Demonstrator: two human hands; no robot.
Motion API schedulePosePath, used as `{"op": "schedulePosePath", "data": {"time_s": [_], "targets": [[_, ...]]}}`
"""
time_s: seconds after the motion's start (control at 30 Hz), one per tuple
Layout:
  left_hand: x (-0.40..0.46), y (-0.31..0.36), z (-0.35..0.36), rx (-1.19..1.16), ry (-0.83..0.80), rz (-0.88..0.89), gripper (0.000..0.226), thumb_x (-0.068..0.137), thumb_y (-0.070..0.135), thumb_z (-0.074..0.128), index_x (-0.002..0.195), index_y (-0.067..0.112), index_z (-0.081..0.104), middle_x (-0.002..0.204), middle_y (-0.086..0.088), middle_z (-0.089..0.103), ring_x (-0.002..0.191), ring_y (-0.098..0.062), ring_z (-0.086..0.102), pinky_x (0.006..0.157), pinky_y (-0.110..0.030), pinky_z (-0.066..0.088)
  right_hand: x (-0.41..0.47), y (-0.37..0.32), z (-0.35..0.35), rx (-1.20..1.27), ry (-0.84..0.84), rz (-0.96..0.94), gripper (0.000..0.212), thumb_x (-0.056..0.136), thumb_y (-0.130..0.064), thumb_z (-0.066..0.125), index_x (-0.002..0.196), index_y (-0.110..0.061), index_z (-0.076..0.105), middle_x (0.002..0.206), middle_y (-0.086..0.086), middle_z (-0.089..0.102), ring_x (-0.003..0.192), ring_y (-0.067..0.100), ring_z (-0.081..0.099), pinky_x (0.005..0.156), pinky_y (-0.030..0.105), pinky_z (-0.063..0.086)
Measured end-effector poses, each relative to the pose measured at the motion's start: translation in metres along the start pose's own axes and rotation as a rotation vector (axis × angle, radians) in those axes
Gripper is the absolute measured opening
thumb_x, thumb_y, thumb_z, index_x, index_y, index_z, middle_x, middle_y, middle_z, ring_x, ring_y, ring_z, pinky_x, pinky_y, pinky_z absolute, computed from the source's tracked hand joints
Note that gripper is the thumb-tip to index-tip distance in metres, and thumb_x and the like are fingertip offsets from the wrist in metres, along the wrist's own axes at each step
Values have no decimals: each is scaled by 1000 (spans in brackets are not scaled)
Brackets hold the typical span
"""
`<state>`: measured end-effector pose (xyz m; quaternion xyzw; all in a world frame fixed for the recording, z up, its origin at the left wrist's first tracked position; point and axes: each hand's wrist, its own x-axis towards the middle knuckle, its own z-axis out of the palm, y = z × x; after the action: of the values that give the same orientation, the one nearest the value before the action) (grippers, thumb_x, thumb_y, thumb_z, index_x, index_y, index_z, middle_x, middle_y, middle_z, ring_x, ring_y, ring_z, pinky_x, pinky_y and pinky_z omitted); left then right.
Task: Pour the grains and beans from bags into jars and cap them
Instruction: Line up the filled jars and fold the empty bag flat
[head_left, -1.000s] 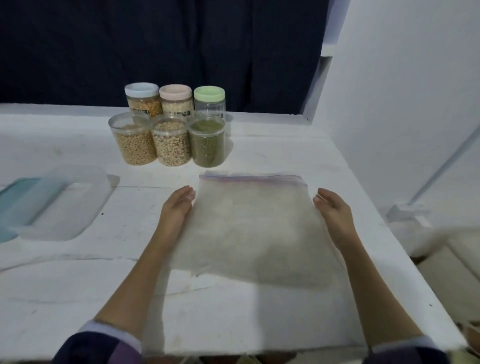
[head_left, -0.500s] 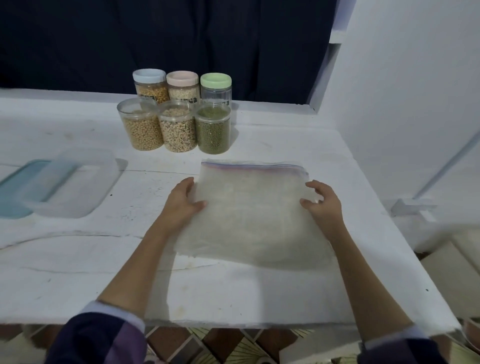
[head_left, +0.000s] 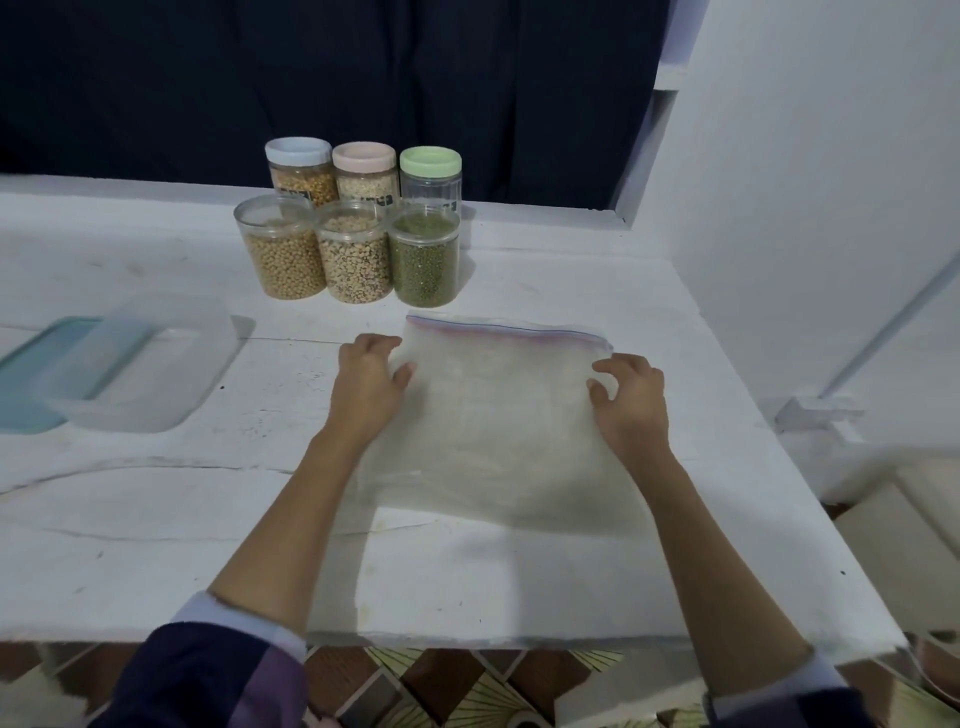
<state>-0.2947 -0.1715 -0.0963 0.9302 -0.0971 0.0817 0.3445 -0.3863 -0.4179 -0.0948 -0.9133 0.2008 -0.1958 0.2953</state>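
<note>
**Lifting the zip bag cleanly before the pour**

A clear zip bag (head_left: 498, 415) lies flat on the white table (head_left: 156, 545), its coloured seal strip at the far edge, toward 12 o'clock. The left hand (head_left: 369, 389) grips the bag's left edge with curled fingers and the thumb on top; the right hand (head_left: 631, 402) pinches the right edge the same way. The contents are too pale to name, and it cannot be told whether the seal is closed.

Just beyond the bag at 11 o'clock stand six jars in two rows. The front three have no coloured caps: a soybean jar (head_left: 283, 260), a jar of speckled pale beans (head_left: 356, 260) and a mung bean jar (head_left: 425, 262), all well filled. Behind them are a white-capped jar (head_left: 300, 171), a pink-capped jar (head_left: 364, 174) and a green-capped jar (head_left: 430, 174) that appears empty. At 9 o'clock sits a clear plastic container (head_left: 140, 374) on a teal lid (head_left: 31, 374).

The step appears to be picking the bag up. It would go best if both hands raised the seal end first, keeping the mouth uppermost so loose grains settle to the bottom. A limp bag sags, so grips near the upper corners would give more control. The green-capped jar likely needs uncapping first.
</note>
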Motion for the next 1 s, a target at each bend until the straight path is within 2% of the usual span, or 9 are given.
{"op": "schedulePosePath", "data": {"time_s": [0.17,0.33,0.53,0.63,0.73,0.8,0.87,0.93,1.0], "targets": [[-42,31,9,402,-208,17,36,100,33,35,112,10,59,122,-12,58,117,-31,50,101,-44,35,-41,-19,13,-408,-180,-5,38,100,-27,38,135,-15,49,153,2,33,142,22,25,114,42,15],[-67,-9,21,457,-446,119,53,103,39,12,152,20,7,160,8,-3,147,-11,-4,117,-50,0,-70,14,25,-494,-288,130,53,101,-46,19,151,-29,15,162,-5,2,148,21,-2,116,54,1],[-77,-18,24,446,-388,176,56,102,42,11,152,22,-1,160,7,-9,146,-11,-10,118,-48,-4,-72,16,24,-504,-305,129,56,101,-49,14,153,-31,6,162,-6,-5,148,22,-4,117,52,1],[-72,-20,20,261,-400,156,70,99,46,34,152,21,-3,159,2,-15,146,-15,-11,117,-44,-7,-68,15,19,-463,-357,139,58,100,-50,24,153,-31,8,162,-6,-4,148,23,-2,117,52,2],[-58,-20,4,-107,-226,-12,109,71,40,80,149,18,7,154,-11,-1,143,-29,3,117,-40,6,-53,11,-2,-177,-290,226,74,90,-35,61,150,-30,19,160,1,10,144,27,19,113,50,18],[-39,-18,-6,-274,-174,-174,107,69,34,83,148,13,13,149,-15,13,139,-32,16,116,-43,19,-34,14,-12,116,-149,359,73,83,-19,70,146,-21,32,147,9,33,131,33,39,105,46,35],[-18,-12,-7,-334,-260,-325,92,82,40,71,147,7,15,149,-18,22,138,-34,25,113,-46,27,-14,13,-16,302,-78,504,47,86,-15,66,128,-5,47,118,13,52,104,31,55,86,38,44],[-2,-4,-1,-301,-383,-422,81,91,46,56,147,1,18,151,-19,23,138,-35,28,112,-45,30,3,10,-17,242,-122,571,17,89,-15,62,89,-1,52,81,9,52,76,26,52,71,32,38],[10,2,5,-340,-428,-459,70,94,43,52,143,-2,28,147,-19,32,133,-36,35,109,-46,35,16,8,-15,180,-203,573,19,92,-14,57,81,-3,46,68,6,43,69,24,47,65,30,36]]}}
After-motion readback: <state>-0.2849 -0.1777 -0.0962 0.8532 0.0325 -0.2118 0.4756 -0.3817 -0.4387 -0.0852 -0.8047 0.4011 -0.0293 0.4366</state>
